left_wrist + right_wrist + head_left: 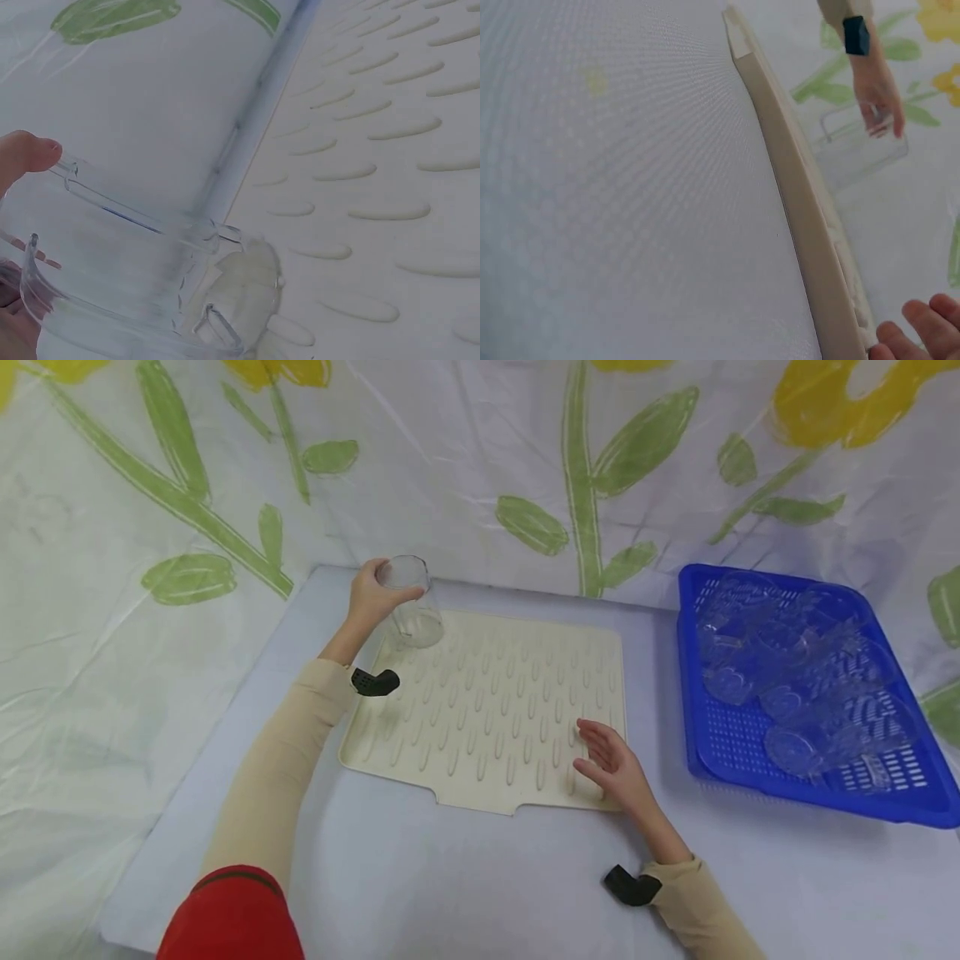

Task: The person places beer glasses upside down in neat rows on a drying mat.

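Observation:
My left hand (377,599) grips a clear glass (420,620) near its upper end, thumb on one side and fingers on the other. The glass is slightly tilted over the far left corner of a cream ridged drying mat (495,710). In the left wrist view, the glass (142,247) fills the lower left, with the thumb at its edge. My right hand (611,764) holds nothing; its fingers are relaxed and slightly bent above the mat's right edge. Its fingertips (922,326) show at the lower right of the right wrist view.
A blue plastic basket (697,727) stands right of the mat, with several clear glasses (802,693) lying in it. The white table (420,877) meets a flower-printed sheet (465,468) behind and at the left. Black wrist cameras sit on both sleeves.

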Demonstrator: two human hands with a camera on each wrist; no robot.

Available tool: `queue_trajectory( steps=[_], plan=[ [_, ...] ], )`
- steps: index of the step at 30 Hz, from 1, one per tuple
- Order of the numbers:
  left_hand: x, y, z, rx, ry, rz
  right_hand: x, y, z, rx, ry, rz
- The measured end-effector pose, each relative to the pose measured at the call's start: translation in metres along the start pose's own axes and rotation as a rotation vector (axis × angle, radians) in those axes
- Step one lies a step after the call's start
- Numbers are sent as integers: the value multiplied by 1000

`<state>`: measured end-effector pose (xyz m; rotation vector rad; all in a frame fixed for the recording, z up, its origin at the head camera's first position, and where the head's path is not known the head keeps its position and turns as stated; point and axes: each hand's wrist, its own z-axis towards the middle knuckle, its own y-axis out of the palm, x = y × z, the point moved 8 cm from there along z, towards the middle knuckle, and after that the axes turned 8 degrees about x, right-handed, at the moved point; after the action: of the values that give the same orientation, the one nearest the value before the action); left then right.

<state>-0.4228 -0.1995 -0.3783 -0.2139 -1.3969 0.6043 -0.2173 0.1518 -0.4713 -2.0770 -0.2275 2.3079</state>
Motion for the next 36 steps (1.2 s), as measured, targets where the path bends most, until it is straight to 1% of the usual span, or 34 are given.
queue_trajectory(
  steps=[5,7,11,16,19,23,30,33,36],
  plan=[
    [-6,0,-3,18,5,-22,-1,2,-1,-2,-1,10],
    [-6,0,-4,29,21,-27,-4,3,-1,-2,-15,9],
    [-5,-4,-3,40,32,-35,-12,8,-2,-13,-61,-16],
    [-11,-6,-2,37,8,-31,-16,11,-3,0,-96,-50],
    [-15,-6,-2,46,7,-34,-15,12,-3,5,-89,-45],
    [-17,-7,-3,54,28,-38,-14,13,-4,6,-77,-42],
    [-16,-10,-7,51,38,-7,-20,15,-4,2,-97,-54],
    [-12,-3,-8,34,48,19,-26,10,-5,20,-105,-47],
    [-10,-5,-10,48,55,55,-33,8,-4,14,-114,-25]
  ],
)
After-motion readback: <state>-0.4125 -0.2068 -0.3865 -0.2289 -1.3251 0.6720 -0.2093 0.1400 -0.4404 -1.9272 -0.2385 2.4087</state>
